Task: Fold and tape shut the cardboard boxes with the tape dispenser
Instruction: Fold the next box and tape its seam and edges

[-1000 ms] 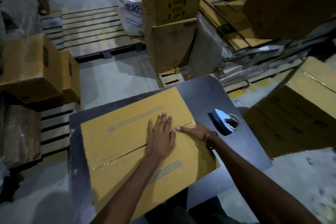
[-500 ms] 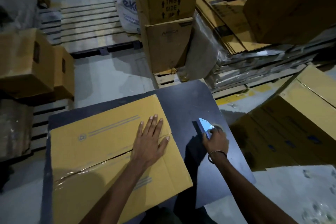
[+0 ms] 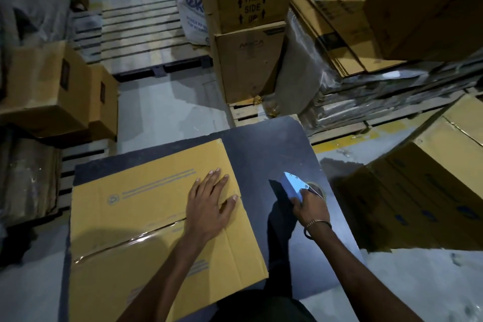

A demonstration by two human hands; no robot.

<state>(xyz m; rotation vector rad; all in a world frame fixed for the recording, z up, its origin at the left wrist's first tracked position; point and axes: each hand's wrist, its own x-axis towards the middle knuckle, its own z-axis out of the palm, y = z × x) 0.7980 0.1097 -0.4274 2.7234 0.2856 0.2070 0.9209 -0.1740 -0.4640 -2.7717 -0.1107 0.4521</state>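
The flattened cardboard box [image 3: 156, 217] is lying on the dark table [image 3: 261, 154]. The left hand [image 3: 209, 206] is pressing it with fingers spread, probably keeping the flaps closed. At three o'clock, the right hand [image 3: 309, 206] is clamping the blue tape dispenser [image 3: 294, 185].

The right hand [image 3: 309, 206] covers the tape dispenser's [image 3: 294, 185] handle and most of its tape roll. The box [image 3: 146, 217] runs off the frame's bottom edge, its seam hidden under the left hand [image 3: 209, 206].
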